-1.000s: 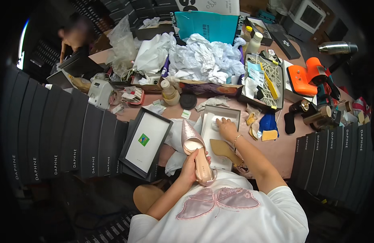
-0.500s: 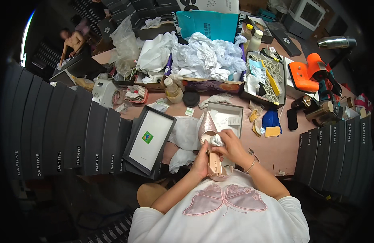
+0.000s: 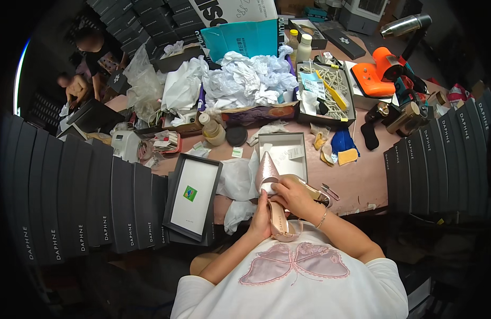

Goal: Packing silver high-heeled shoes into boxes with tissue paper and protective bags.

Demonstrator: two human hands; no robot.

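A pale pink pointed-toe high-heel shoe [image 3: 267, 173] is held over the table's near edge, toe pointing away from me. My left hand [image 3: 262, 219] grips its heel end from the left. My right hand [image 3: 291, 194] wraps over the shoe's middle from the right. Just beyond the toe lies an open grey shoe box [image 3: 281, 155] with white lining and a small tag inside. White tissue paper [image 3: 236, 181] lies crumpled to the left of the shoe.
A box lid [image 3: 193, 195] with a white inside and a green sticker lies at left. Rows of black shoe boxes [image 3: 81, 202] flank both sides. Crumpled paper [image 3: 245, 80], a tool tray [image 3: 328, 93], an orange tool [image 3: 381, 77] and bottles crowd the far table. Other people sit far left.
My right hand left the open shoe box and came back onto the shoe. Both hands now hold it closer to my body, with its toe tipped toward the box.
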